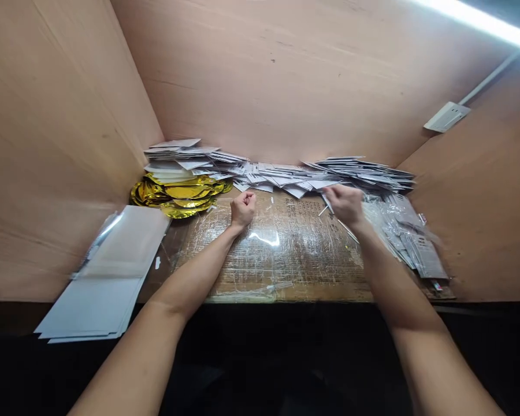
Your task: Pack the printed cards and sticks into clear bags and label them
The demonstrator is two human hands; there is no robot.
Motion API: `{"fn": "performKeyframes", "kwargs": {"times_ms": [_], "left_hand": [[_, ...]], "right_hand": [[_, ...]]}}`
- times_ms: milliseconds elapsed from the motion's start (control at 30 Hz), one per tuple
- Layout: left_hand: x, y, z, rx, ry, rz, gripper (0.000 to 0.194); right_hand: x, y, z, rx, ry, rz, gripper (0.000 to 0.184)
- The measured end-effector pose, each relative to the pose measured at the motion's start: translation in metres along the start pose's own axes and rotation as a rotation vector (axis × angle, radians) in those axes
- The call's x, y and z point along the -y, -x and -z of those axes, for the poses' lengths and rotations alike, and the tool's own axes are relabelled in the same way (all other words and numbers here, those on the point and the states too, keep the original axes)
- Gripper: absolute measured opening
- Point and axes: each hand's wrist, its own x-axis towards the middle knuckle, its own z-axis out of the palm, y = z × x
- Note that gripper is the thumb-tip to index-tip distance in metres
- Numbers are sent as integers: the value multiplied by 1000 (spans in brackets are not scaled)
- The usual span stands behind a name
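My left hand (243, 209) is curled into a fist over the middle of a tape-covered cardboard sheet (260, 266), and nothing shows in it. To its left lies a heap of shiny gold foil pieces (186, 193). My right hand (345, 203) is also closed in a fist, slightly blurred, in front of the right-hand pile of flat white packets (359, 172). No held thing shows in its fingers. Thin white sticks (323, 211) lie below and beside this hand.
Wooden panels (264, 75) enclose the back and sides. More flat white packets (190, 155) are piled at the back left. A stack of white sheets (95, 300) overhangs the front left edge. Clear plastic packets (420, 248) lie at right, below a wall socket (447, 117).
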Motion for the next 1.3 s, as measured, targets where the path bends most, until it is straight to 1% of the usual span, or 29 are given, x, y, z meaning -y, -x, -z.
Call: {"fn": "performKeyframes", "kwargs": {"times_ms": [33,67,100,167,233,300,367,400,433,500,567,600,633,667,700,767,800,833,867,933,967,1000,1033,1067,1100,1133,1167,1233,1300], "left_hand": [[2,0,0,12,-5,-8,19],[3,0,-1,18,-6,-16,19],[3,-1,-1,20,-6,-22,19],[3,-2,-2,13,-1,-21,20],[2,-2,-2,4,7,-4,21],[-1,0,-3,4,29,11,21],[-3,0,-4,20,88,49,20],[-4,-1,-5,38,149,101,19],[-4,-4,-5,64,237,185,18],[-3,-11,-1,131,462,445,21],[-2,-20,7,218,695,732,31],[-2,-24,12,264,796,827,39],[-3,-27,17,315,877,881,47],[-4,-27,22,380,940,903,54],[-7,-26,26,459,980,906,59],[-14,-20,30,623,974,899,57],[-18,-15,30,688,942,894,53],[-23,-10,27,727,910,878,50],[-26,-5,24,731,885,853,48],[-32,4,15,671,858,800,48],[-34,7,11,631,851,780,48],[-35,9,8,597,844,760,48],[-36,11,5,575,837,738,49],[-37,13,3,562,834,720,49],[-38,15,2,550,836,713,49],[-38,16,2,534,842,728,46],[-39,18,2,509,848,763,41],[-41,19,3,431,861,847,32],[-43,18,3,350,874,887,29]], "right_hand": [[11,-27,-26,100,102,27,42],[19,-52,-49,171,210,61,40],[25,-74,-70,217,322,105,40],[35,-108,-105,305,501,205,49],[42,-134,-131,400,609,267,56],[49,-152,-150,489,654,271,49],[54,-162,-161,541,659,264,41],[55,-164,-164,549,655,265,40],[56,-164,-164,550,654,269,40],[57,-152,-158,505,613,308,41],[55,-126,-142,380,450,412,42],[54,-108,-132,307,325,474,42],[54,-88,-121,250,189,529,41],[54,-66,-110,225,66,564,39],[55,-44,-101,242,-22,574,35],[58,-4,-85,326,-102,527,30],[60,12,-79,359,-110,481,30],[61,24,-75,363,-113,421,32],[60,32,-73,331,-123,342,33],[58,37,-74,182,-207,117,35],[57,36,-77,113,-287,-23,40],[58,33,-81,73,-386,-165,48],[59,29,-87,70,-495,-288,58],[62,25,-94,97,-611,-374,66],[66,21,-102,134,-725,-420,70],[70,18,-109,151,-825,-431,68],[73,14,-115,138,-904,-423,63],[72,8,-119,44,-975,-409,52],[58,3,-109,-112,-893,-431,45]]}}
